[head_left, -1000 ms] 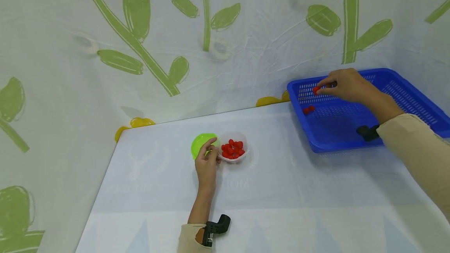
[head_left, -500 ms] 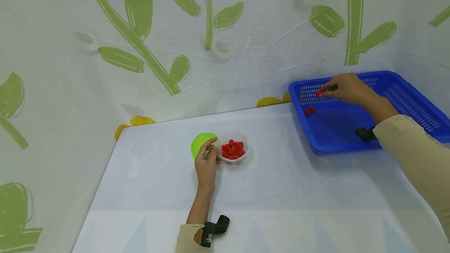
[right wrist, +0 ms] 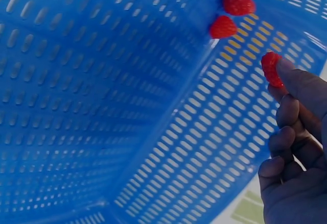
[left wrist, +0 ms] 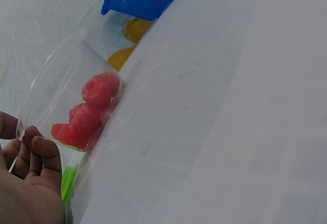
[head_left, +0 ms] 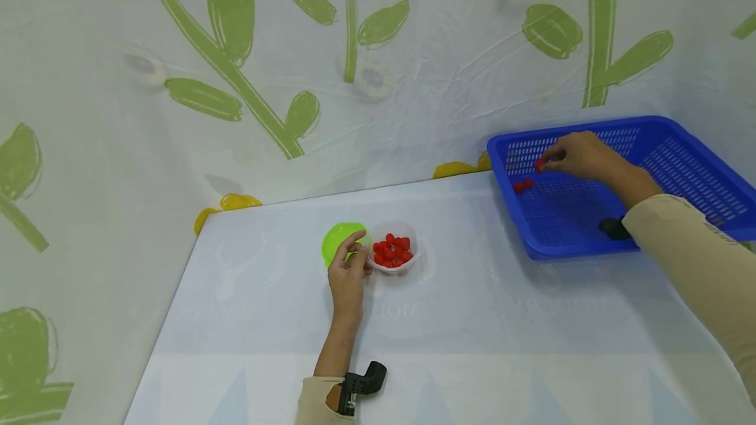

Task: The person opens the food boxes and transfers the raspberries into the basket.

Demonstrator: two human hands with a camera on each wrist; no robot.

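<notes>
My right hand (head_left: 581, 157) pinches a red raspberry (right wrist: 272, 69) between thumb and fingertip, above the inside of the blue basket (head_left: 525, 228). Two more raspberries (right wrist: 231, 15) lie in a corner of that basket, in the right wrist view. On the table, my left hand (head_left: 347, 281) holds the rim of a clear plastic bowl (left wrist: 51, 89) with curled fingers. Several raspberries (head_left: 391, 251) are heaped in the bottom of this bowl. A bright green lid-like piece (head_left: 338, 241) lies just left of the bowl, partly hidden by the left hand.
Under everything is a white-covered table (head_left: 472, 307). A white curtain (head_left: 437, 103) printed with green leaves and yellow flowers stands along its back and left. The basket's slotted walls rise at the far right, near the curtain.
My right hand has sunk slightly lower into the basket, still pinching the raspberry. The left hand and the bowl have stayed put.
</notes>
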